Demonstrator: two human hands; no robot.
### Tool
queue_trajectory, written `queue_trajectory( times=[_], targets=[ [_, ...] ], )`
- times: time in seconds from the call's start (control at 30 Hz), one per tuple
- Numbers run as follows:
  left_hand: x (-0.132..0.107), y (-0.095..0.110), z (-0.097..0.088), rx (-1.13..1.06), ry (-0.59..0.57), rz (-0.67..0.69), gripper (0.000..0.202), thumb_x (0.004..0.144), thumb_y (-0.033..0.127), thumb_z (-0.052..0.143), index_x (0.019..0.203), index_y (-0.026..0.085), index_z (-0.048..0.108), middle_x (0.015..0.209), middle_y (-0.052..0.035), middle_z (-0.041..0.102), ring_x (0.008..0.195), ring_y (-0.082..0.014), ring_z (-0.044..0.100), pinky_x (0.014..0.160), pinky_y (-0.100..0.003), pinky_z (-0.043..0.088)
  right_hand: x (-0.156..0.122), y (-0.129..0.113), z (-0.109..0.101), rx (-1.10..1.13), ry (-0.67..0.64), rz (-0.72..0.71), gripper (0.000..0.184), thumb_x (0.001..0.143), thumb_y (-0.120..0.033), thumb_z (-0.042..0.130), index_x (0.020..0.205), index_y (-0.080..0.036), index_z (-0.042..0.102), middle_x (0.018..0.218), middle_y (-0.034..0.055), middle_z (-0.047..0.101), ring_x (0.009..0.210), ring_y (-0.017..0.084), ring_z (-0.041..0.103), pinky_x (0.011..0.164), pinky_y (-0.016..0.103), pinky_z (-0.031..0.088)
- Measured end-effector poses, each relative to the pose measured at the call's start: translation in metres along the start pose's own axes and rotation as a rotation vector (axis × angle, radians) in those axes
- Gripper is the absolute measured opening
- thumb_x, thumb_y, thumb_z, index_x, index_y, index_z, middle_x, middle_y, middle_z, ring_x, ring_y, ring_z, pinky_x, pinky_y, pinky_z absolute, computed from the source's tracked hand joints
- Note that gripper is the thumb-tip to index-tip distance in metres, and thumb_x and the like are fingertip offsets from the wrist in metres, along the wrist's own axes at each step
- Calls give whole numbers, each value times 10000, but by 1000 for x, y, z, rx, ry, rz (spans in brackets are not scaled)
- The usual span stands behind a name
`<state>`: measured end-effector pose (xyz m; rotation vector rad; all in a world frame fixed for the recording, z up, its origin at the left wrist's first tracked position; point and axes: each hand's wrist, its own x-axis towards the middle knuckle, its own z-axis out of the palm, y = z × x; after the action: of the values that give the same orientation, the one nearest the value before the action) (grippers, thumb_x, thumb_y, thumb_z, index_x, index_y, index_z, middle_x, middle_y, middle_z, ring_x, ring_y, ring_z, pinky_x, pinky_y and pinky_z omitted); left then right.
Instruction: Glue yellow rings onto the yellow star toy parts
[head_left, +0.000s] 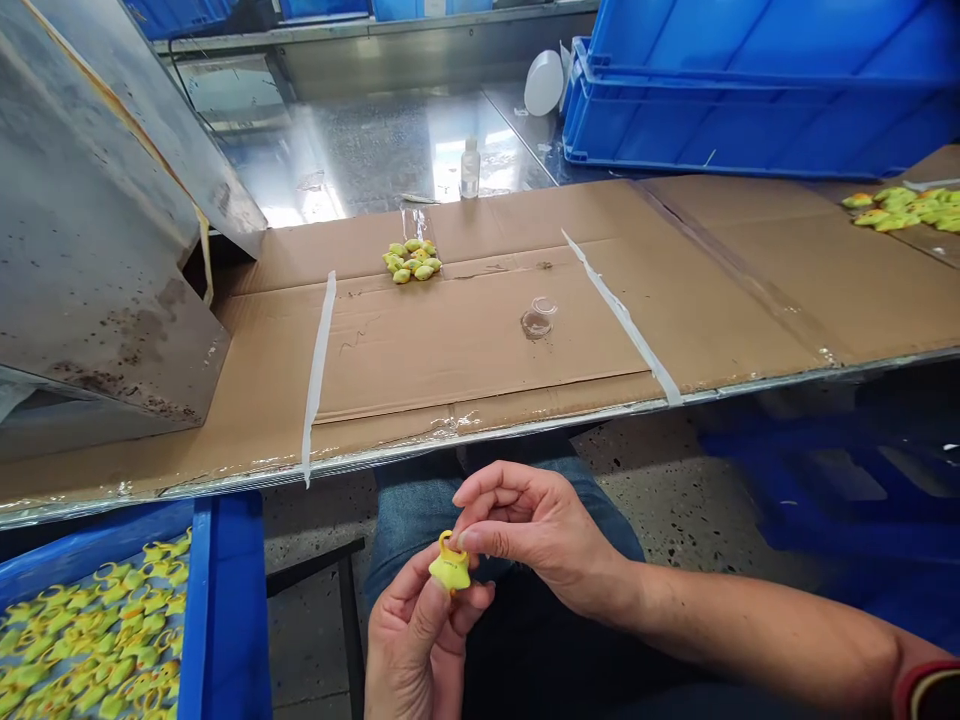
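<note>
- Left hand (416, 635) pinches a yellow star-shaped piece (450, 573) over the jeans (409, 505).
- Right hand (551, 525) narrows at its loop (445, 541); whether it grips, I cannot tell.
- Likely light and smooth; the thin loop may bend, so hold the body.

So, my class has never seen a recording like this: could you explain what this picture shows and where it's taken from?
There is no machine here: a person works with two bare hands. The camera sits on the person's head, looking forward and down.

The left hand holds a yellow star-shaped piece with a loop on top. The right hand has its fingertips at that loop; whether they grip it is hard to tell.

Ahead, cardboard covers the work surface. On it lie a cluster of yellow pieces and a small clear round container. At lower left, a blue tray holds many similar looped pieces.
</note>
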<state>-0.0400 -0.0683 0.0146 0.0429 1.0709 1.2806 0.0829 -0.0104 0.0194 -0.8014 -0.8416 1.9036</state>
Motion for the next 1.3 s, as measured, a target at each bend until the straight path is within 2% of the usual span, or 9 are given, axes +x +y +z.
queue_trajectory(
  times=[0.13,0.27,0.43,0.6,0.7,0.87,0.97,1.13,1.3],
  targets=[
    [1,-1,-1,-16,-50,-26,368,488,333,892,769,129,769,662,-43,736,473,-85,631,605,-219,588,0,1,0,14,-12,0,207,732,-154,778,888,-125,646,713,17,685,566,104,629,571,205,519],
    [2,-2,-4,-6,-39,4,352,501,328,888,772,138,768,673,-44,740,495,-89,646,644,-216,584,-2,1,0,6,-1,14,205,735,-181,781,885,-131,652,726,16,686,588,105,628,580,207,520],
    [2,-5,-5,31,-11,102,337,485,308,894,754,154,762,677,-28,738,533,-108,661,684,-243,588,-2,0,-1,-79,49,-25,134,785,-217,750,853,-126,680,752,25,691,651,88,611,601,173,502],
    [3,-9,-7,80,7,204,306,501,250,886,768,180,754,762,-20,756,604,-128,683,700,-236,579,-2,0,-1,-17,-29,15,170,752,-211,780,848,-134,662,794,29,689,676,128,647,597,219,538],
    [5,-12,-12,121,16,303,294,511,200,877,777,192,750,828,-18,754,698,-143,700,744,-217,560,-3,-1,-2,-71,-29,8,186,727,-196,801,842,-136,668,783,20,690,664,121,644,626,227,541],
    [5,-14,-17,330,8,682,280,598,84,808,840,214,755,906,-3,733,837,-143,687,780,-184,545,-4,-2,-6,-207,-70,-68,132,758,-166,782,866,-145,710,839,29,703,728,102,618,687,195,511],
    [2,-14,-16,416,6,823,312,644,36,759,888,230,745,952,4,705,868,-134,664,797,-187,540,-6,-1,-9,-219,-103,-83,132,768,-164,775,891,-158,729,868,36,700,764,119,622,719,217,523],
    [-1,-15,-17,468,-19,882,340,677,12,723,935,233,735,975,-14,680,903,-158,645,794,-219,544,-6,1,-11,-229,-165,-182,81,804,-173,749,880,-198,743,940,52,712,883,165,651,799,283,532],
    [1,-16,-19,477,-35,889,360,678,13,724,957,240,739,990,-1,687,918,-148,643,803,-194,535,-6,1,-13,-444,-213,-344,128,822,-169,736,940,-219,743,959,57,710,884,183,646,793,314,514]
  ],
)
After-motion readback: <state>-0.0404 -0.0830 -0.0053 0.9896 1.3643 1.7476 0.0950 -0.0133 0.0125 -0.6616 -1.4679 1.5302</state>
